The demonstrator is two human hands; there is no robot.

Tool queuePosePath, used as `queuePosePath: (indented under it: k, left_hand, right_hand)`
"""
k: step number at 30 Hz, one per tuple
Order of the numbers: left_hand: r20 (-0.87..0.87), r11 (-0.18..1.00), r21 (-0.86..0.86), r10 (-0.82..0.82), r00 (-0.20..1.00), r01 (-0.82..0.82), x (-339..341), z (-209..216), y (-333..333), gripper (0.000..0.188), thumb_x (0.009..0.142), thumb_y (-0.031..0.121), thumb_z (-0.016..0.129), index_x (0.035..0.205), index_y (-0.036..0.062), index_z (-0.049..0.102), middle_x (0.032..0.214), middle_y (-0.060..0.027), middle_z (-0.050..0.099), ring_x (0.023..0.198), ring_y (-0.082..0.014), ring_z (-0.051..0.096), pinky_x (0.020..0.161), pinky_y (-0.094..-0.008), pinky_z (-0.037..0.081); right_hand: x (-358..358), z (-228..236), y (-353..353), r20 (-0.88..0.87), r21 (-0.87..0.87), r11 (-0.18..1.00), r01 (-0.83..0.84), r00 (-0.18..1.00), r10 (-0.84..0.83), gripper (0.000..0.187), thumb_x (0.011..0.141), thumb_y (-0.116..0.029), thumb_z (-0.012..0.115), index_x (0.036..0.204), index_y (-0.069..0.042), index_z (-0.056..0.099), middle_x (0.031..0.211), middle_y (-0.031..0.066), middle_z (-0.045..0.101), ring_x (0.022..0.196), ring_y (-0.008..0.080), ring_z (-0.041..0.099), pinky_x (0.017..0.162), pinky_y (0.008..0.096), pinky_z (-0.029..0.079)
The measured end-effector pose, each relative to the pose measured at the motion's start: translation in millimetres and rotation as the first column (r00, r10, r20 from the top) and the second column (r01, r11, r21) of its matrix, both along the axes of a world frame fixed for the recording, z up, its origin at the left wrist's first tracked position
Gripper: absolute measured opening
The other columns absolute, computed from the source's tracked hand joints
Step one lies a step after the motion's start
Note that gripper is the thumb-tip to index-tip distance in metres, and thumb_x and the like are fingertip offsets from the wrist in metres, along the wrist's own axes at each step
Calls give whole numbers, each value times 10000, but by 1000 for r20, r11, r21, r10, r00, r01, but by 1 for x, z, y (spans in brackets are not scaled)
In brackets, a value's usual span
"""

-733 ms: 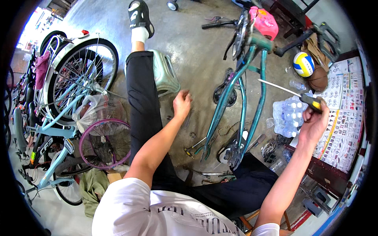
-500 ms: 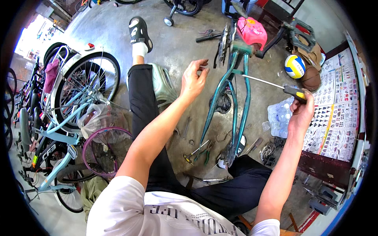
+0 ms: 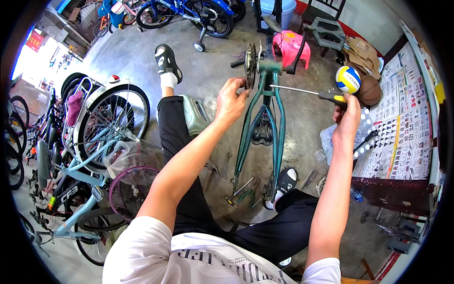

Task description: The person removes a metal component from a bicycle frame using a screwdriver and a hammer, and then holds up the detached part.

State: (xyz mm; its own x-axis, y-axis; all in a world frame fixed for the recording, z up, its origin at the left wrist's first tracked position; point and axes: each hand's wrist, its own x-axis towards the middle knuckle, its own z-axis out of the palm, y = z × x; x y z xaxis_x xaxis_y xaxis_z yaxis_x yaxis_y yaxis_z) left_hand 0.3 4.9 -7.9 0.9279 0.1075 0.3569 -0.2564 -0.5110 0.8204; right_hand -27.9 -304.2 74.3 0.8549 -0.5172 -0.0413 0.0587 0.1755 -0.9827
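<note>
A teal bicycle frame (image 3: 279,109) stands tilted between my legs, its bottom bracket end away from me. On the left of that end sits a dark chainring (image 3: 250,66); a crank arm (image 3: 298,54) sticks out on the right. My left hand (image 3: 230,103) has its fingers closed at the chainring's near edge. In my right hand (image 3: 347,120) is a screwdriver (image 3: 326,95) with a black and yellow handle. Its long shaft points left, and the tip lies at the frame tubes just below the bottom bracket; whether it touches metal I cannot tell.
Pliers (image 3: 246,194), a hammer (image 3: 209,176) and other tools lie on the floor near my feet. Left are parked bicycles and a purple wheel rim (image 3: 113,191). A pink stool (image 3: 291,47), a volleyball (image 3: 347,79) and a brown basketball (image 3: 369,91) are at the far right.
My left hand has gone from open beside the frame to the chainring's edge. The frame stands more upright in view, and the screwdriver tip has shifted toward the bottom bracket.
</note>
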Motion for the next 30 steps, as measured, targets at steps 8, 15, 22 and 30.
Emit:
queuePosePath:
  k: [8, 15, 22, 30]
  left_hand:
    - [83, 995, -20, 94, 992, -93, 8, 42, -3, 273, 925, 156, 721, 1165, 28, 726, 1046, -156, 752, 1003, -259, 730, 881, -360, 545]
    - [-176, 993, 113, 45, 983, -26, 14, 75, 4, 345, 922, 237, 710, 1211, 49, 731, 1083, -175, 759, 1041, -307, 728, 921, -390, 536]
    - [-123, 994, 98, 64, 990, -52, 19, 71, 5, 319, 914, 231, 728, 1168, 39, 757, 1017, -174, 776, 956, -273, 758, 867, -364, 554]
    - [-151, 995, 54, 92, 984, -85, 16, 68, 1, 313, 943, 182, 736, 1166, -36, 743, 972, -111, 786, 865, -115, 691, 824, -277, 536]
  right_hand:
    - [11, 2, 12, 6, -7, 1000, -29, 1000, 29, 237, 946, -311, 636, 974, -79, 599, 680, -7, 521, 519, 70, 447, 478, 243, 329]
    - [20, 1, 26, 49, 60, 998, -14, 999, 11, 216, 966, -314, 628, 954, -100, 597, 691, -3, 544, 528, 79, 471, 487, 250, 353]
    - [26, -7, 40, 34, 91, 993, -71, 997, 68, 264, 953, -318, 626, 993, -61, 581, 716, 24, 562, 560, 88, 499, 501, 258, 371]
    - [35, -12, 42, -2, 155, 985, -72, 997, 74, 264, 947, -323, 625, 983, -66, 576, 691, 20, 548, 542, 88, 489, 493, 253, 364]
